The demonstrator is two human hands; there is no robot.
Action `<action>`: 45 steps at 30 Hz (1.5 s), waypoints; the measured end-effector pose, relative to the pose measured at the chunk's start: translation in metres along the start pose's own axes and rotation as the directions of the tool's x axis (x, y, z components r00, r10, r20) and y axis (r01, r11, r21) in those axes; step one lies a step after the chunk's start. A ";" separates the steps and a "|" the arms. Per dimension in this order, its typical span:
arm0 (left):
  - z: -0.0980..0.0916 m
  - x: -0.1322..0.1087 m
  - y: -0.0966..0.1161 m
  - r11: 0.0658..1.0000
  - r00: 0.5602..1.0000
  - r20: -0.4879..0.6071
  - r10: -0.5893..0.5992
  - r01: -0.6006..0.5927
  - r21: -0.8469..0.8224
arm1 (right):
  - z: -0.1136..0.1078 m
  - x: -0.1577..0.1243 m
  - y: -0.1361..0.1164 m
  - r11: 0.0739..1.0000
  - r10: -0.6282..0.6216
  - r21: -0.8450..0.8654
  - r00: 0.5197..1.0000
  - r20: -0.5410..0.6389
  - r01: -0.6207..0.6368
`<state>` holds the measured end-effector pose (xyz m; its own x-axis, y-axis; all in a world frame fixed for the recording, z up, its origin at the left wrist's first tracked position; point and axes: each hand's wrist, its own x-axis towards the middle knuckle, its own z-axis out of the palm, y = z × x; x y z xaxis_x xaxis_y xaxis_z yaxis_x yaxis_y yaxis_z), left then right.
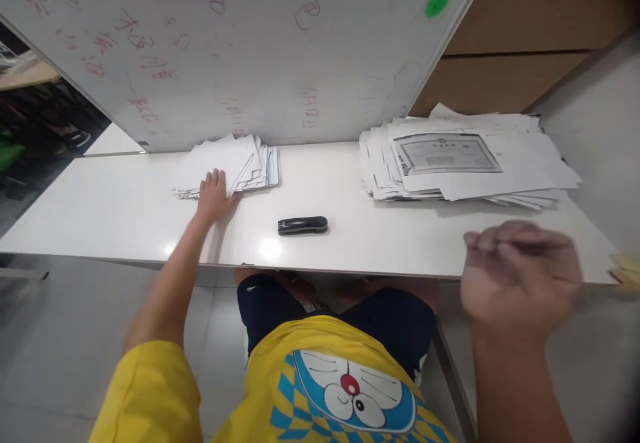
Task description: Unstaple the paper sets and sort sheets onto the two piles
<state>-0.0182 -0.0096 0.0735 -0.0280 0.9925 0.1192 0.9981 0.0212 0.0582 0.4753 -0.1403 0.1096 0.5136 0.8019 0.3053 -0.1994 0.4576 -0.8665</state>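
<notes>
My left hand [215, 195] lies flat with fingers spread on the near edge of a small fanned stack of white papers [240, 161] at the back left of the white table [125, 209]. A black stapler [303, 225] lies on its side in the middle of the table, to the right of that hand and apart from it. My right hand [520, 276] hovers blurred above the table's front right edge, fingers curled loosely with nothing in them. A larger messy stack of printed papers [470, 163] sits at the back right, beyond that hand.
A whiteboard [250, 49] with red writing and a green magnet [437, 3] leans against the back of the table. Brown cabinet panels [525, 43] stand behind on the right. Grey floor shows on the left below the table edge.
</notes>
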 end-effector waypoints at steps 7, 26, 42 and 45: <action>0.029 -0.028 0.026 0.994 0.985 -0.147 0.094 -0.101 -0.038 | -0.040 -0.049 0.030 0.952 0.241 -0.173 0.967 -0.082 -0.252; -0.014 -0.145 0.203 -0.298 0.875 0.314 -0.369 0.208 -0.932 | 0.070 -0.070 0.046 0.725 0.681 -0.176 0.658 0.320 -0.665; 0.033 -0.029 0.014 0.972 0.906 -0.421 -0.045 -0.058 -0.228 | -0.027 -0.044 0.078 0.704 0.647 -0.433 0.760 0.061 -0.564; 0.022 -0.038 0.034 0.956 0.853 -0.518 -0.066 -0.095 -0.279 | -0.027 -0.043 0.078 0.719 0.636 -0.423 0.768 0.080 -0.551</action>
<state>0.0177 -0.0440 0.0497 -0.1187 0.7826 0.6112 0.9411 -0.1075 0.3205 0.4602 -0.1492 0.0184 0.2008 0.9373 -0.2848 -0.0735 -0.2755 -0.9585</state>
